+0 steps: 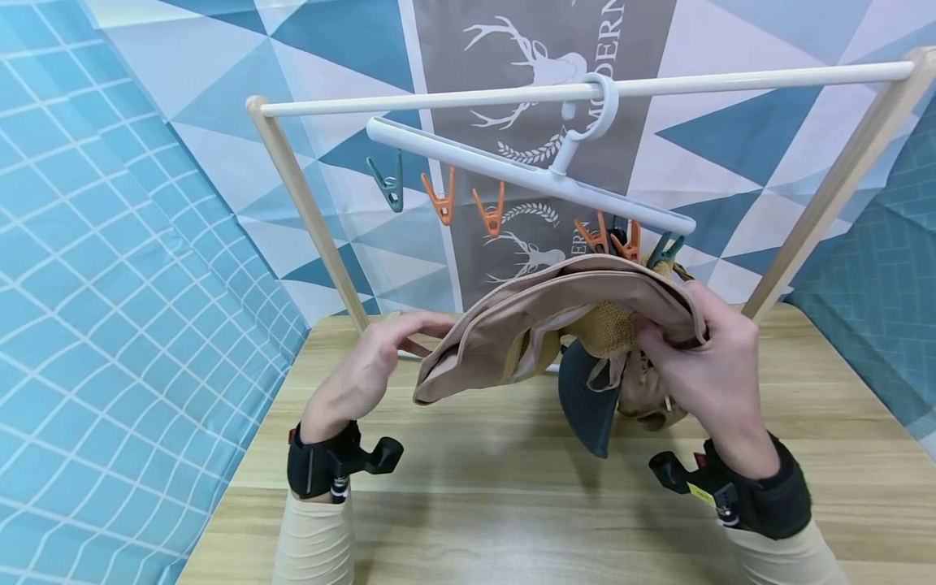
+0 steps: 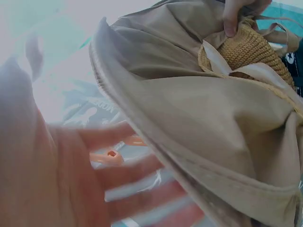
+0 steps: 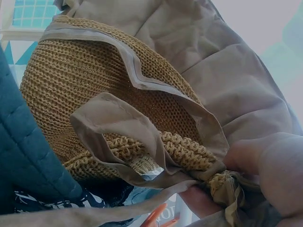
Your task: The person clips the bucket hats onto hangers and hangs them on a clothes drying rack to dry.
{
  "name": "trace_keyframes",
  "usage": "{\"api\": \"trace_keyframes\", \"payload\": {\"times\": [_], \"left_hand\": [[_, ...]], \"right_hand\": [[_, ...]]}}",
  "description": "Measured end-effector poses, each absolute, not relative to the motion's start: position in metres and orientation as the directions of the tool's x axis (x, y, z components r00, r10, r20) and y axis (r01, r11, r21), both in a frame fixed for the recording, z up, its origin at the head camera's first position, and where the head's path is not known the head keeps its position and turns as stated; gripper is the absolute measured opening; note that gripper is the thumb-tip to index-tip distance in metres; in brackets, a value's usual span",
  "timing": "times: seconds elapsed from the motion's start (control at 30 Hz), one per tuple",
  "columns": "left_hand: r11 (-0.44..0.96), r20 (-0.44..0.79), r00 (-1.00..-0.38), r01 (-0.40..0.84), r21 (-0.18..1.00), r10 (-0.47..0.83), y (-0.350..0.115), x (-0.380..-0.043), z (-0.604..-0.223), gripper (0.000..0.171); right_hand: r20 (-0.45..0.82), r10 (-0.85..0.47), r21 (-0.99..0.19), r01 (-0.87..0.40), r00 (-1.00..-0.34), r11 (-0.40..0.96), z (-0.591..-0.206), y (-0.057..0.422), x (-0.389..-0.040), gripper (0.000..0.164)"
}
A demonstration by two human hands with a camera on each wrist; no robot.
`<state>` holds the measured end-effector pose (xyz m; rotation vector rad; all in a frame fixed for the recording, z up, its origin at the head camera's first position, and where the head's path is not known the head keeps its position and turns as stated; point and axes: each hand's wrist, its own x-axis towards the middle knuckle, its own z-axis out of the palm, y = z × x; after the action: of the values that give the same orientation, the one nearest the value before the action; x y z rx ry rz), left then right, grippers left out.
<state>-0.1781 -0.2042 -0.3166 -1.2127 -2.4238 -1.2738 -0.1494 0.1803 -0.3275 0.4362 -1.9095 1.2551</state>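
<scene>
A beige wide-brimmed sun hat (image 1: pixel 541 309) with a woven straw crown (image 3: pixel 90 90) is held up in front of the hanger. At the hat's right end, my right hand (image 1: pixel 705 366) pinches the brim and gathered cloth, thumb on the near side. A loose fabric tie (image 3: pixel 109 118) loops beside that grip. My left hand (image 1: pixel 358 370) is at the brim's left edge, its fingers spread and extended, partly behind the fabric in the left wrist view. Behind the hat hang a dark blue cap (image 1: pixel 588 398) and a tan item (image 1: pixel 647 390), both partly hidden.
A white hanger (image 1: pixel 541 175) tilts down to the right from the rack's white rod (image 1: pixel 439 99). Orange clips (image 1: pixel 441 199) and a green clip (image 1: pixel 389 183) hang at its left; more clips are at its right end. The rack's wooden legs stand on a wooden table (image 1: pixel 453 487).
</scene>
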Motion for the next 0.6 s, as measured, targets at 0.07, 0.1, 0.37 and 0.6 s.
{"api": "trace_keyframes", "payload": {"times": [0.07, 0.1, 0.37, 0.6], "left_hand": [[0.317, 0.42, -0.73, 0.637, 0.702, 0.539, -0.203, -0.181, -0.317, 0.11], [0.32, 0.389, -0.762, 0.594, 0.738, 0.518, -0.201, -0.183, -0.317, 0.108], [0.383, 0.042, -0.873, 0.256, 0.888, 0.486, -0.18, -0.207, -0.335, 0.089], [0.414, -0.124, -0.824, 0.143, 0.899, 0.553, -0.17, -0.217, -0.351, 0.078]], "right_hand": [[0.768, 0.132, -0.609, -0.653, -0.626, 0.45, -0.328, 0.18, -0.15, 0.021], [0.769, 0.133, -0.609, -0.654, -0.625, 0.449, -0.328, 0.181, -0.15, 0.02], [0.78, 0.132, -0.599, -0.668, -0.612, 0.441, -0.33, 0.182, -0.151, 0.017], [0.788, 0.134, -0.592, -0.682, -0.601, 0.43, -0.331, 0.181, -0.152, 0.017]]}}
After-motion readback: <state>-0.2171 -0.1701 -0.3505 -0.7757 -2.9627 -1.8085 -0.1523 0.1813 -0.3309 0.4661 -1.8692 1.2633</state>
